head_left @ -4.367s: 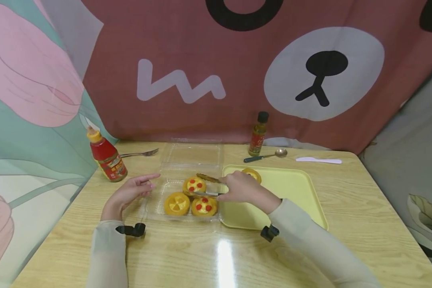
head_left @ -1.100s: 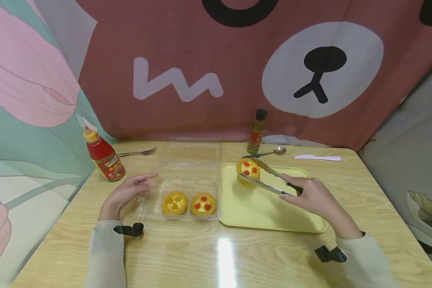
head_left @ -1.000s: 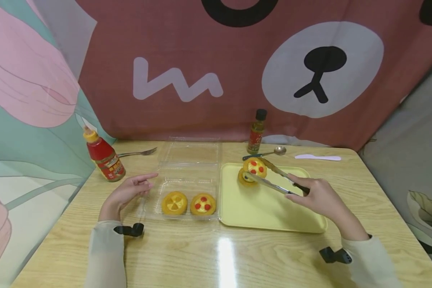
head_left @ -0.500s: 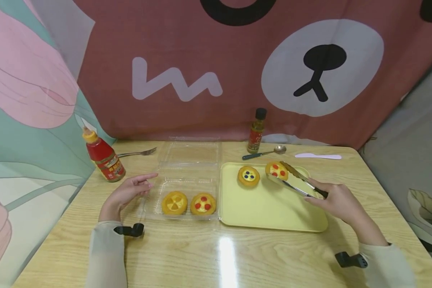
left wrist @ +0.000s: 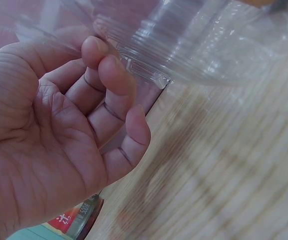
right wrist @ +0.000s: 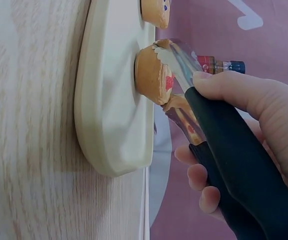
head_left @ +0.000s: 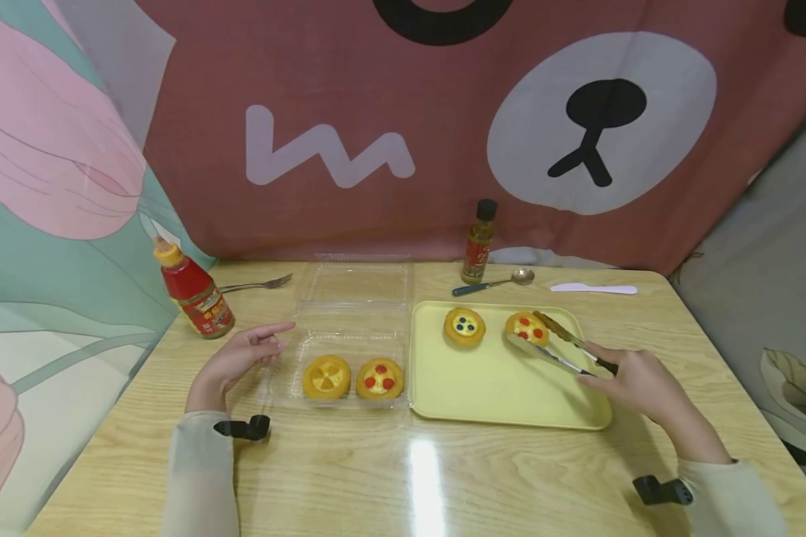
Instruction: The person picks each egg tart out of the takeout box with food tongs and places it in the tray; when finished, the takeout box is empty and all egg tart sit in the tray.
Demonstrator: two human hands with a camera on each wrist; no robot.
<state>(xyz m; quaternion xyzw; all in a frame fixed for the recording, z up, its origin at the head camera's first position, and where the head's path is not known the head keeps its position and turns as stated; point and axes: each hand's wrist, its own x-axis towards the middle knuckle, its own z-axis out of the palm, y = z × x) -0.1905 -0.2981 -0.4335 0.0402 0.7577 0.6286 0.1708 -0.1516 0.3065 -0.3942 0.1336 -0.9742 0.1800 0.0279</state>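
Observation:
My right hand grips the black handles of metal tongs. The tong tips stand either side of a tart with red dots, which rests on the yellow tray. From the right wrist view, the tart's base meets the tray. Left of it on the tray is a tart with blue dots. My left hand is at the left side of an open clear plastic container, fingers loosely curved. Inside are a plain yellow tart and another red-dotted tart.
A red sauce bottle and a fork lie to the left, the bottle upright. Behind the tray are a black-capped bottle, a spoon and a pale purple knife. A printed cloth hangs behind.
The tongs have carried one red-dotted tart from the container, over the blue-dotted tart, to the right part of the tray. The left hand has hardly moved.

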